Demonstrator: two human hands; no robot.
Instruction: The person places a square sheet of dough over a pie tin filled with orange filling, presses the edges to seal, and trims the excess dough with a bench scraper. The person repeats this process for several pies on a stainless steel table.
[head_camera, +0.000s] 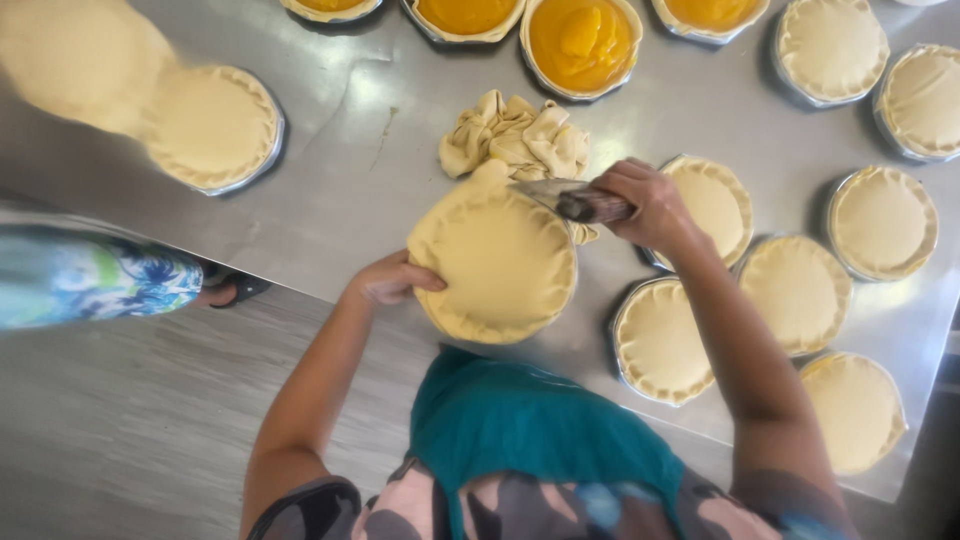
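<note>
A round pie covered with a pale dough lid sits near the front edge of a steel table. My left hand grips the pie's left rim. My right hand holds a knife with a dark handle; its blade lies against the pie's upper right edge. A heap of cut-off dough scraps lies just behind the pie.
Several dough-covered pies in metal tins fill the table's right side. Open pies with orange filling line the far edge. Another covered pie sits at left. A person's patterned leg and sandalled foot stand on the floor at left.
</note>
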